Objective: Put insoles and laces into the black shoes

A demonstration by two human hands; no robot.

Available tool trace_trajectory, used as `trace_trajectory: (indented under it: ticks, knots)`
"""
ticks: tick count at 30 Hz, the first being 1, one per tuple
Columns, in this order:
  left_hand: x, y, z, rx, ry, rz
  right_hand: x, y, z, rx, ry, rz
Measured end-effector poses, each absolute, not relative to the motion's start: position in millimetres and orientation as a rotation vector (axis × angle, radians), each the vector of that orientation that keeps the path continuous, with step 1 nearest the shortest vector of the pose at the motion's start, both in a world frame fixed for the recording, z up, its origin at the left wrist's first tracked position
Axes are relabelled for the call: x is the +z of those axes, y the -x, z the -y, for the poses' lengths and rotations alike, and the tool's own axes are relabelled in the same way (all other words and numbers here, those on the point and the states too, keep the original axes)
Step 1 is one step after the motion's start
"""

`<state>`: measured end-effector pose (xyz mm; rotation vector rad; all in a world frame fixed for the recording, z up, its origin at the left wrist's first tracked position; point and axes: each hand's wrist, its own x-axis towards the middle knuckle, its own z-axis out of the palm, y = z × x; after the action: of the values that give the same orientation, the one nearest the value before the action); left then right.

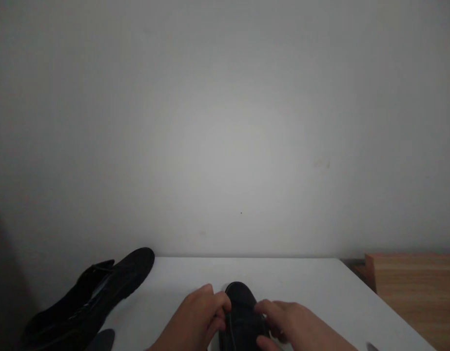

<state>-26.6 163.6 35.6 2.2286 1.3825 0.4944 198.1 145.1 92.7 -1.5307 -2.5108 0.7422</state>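
Item one: shoe [241, 307], black, low, toe rounded and pointing toward the far edge of the tabletop [312, 287]; it stands at the middle of the near edge, its heel end cut off by the bottom of the view.

Item two: left hand [195, 317], fingers curled and closed against the shoe's left side; right hand [290, 324], fingers bent over its right side, thumb low; the two hands flank the shoe and grip it from both sides, which probably keeps it steady and upright; what the fingertips pinch, if anything, is too dark to tell.

Item three: boot [96, 292], black, taller, lying on its side at the far left corner, toe toward the wall [225, 122], shaft overhanging the left edge; well apart from the hands, seemingly laid aside.

Item four: wooden surface [418, 287], beyond the right edge.
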Motion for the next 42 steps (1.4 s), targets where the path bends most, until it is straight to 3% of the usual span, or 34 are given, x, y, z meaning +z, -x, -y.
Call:
trace_trajectory:
  ticks: [4,11,20,34,42]
  knots:
    - [49,22,-164,0.321,-2.23,-1.358,120,-175,-151,0.657,1.766,2.735]
    - [95,1,-155,0.171,-2.306,-1.355,70,-172,-156,0.137,1.54,2.747]
    - [92,-5,-169,0.04,-2.367,-1.42,63,-163,-154,-0.047,1.573,2.746]
    - [90,-5,-170,0.134,-2.514,-1.262,78,-162,-150,0.05,1.625,2.786]
    - [88,-3,-180,0.623,-2.24,-1.228,91,-165,-157,0.475,1.506,2.389]
